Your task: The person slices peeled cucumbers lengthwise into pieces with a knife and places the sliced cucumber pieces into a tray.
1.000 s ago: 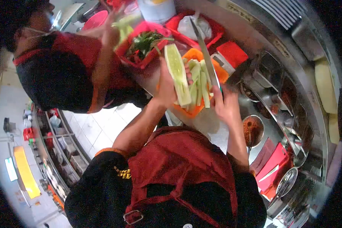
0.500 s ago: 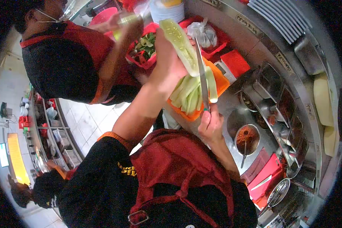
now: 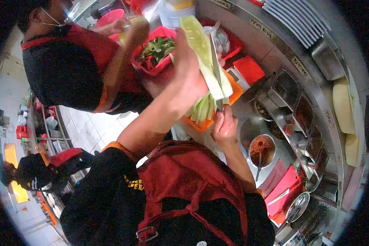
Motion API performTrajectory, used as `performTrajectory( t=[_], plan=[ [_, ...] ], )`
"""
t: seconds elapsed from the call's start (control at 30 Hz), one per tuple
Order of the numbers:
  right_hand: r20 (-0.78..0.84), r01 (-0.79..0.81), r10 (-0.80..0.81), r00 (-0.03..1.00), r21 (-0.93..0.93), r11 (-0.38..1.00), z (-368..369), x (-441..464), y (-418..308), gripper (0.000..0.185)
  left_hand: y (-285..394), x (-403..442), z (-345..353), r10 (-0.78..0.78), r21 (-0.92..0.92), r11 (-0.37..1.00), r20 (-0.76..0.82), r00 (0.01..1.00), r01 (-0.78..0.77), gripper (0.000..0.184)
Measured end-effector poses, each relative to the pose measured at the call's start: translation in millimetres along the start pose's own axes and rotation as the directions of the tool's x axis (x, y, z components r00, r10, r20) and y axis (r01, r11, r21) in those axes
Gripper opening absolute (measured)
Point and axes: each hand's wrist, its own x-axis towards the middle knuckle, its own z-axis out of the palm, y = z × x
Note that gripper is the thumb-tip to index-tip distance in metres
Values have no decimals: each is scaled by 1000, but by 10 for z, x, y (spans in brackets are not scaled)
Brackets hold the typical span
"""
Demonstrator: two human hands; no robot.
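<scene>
My left hand [image 3: 189, 71] is closed around a long, pale green piece of cucumber [image 3: 196, 39], its seeded cut face showing. In my right hand [image 3: 225, 128] is a knife [image 3: 216, 61], its blade pointing away from me and running lengthwise along the cucumber's right side. A pale strip lies along the blade's right edge; whether it is fully cut off I cannot tell. Below, an orange tray [image 3: 201, 126] holds several cucumber strips [image 3: 202, 110], partly hidden by my hands and the cucumber.
A co-worker [image 3: 69, 69] stands close on the left, hands busy beside a pink basket of greens [image 3: 156, 51]. Another person [image 3: 37, 170] is at lower left. To the right are a scale [image 3: 238, 78], a bowl of orange-red paste [image 3: 261, 151] and metal containers [image 3: 291, 88].
The cucumber has tilted and shifted toward me, and the knife blade now sits against it along its length. At lower left the other person has moved up into fuller view.
</scene>
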Motion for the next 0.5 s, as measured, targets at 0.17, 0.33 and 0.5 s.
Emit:
performTrajectory(
  t=[0.17, 0.33, 0.5],
  plan=[
    [-124, 144, -130, 984, 104, 984, 9, 111, 36, 24, -182, -205, -16, 13, 93, 995, 118, 993, -24, 64],
    [-102, 213, -207, 973, 54, 975, -21, 115, 127, 29, -252, -256, 1, 57, 137, 987, 184, 981, -83, 68],
    [-201, 246, -233, 951, 42, 968, -18, 170, -7, 38, 13, -152, 93, 120, 144, 972, 371, 921, -185, 66]
  ],
)
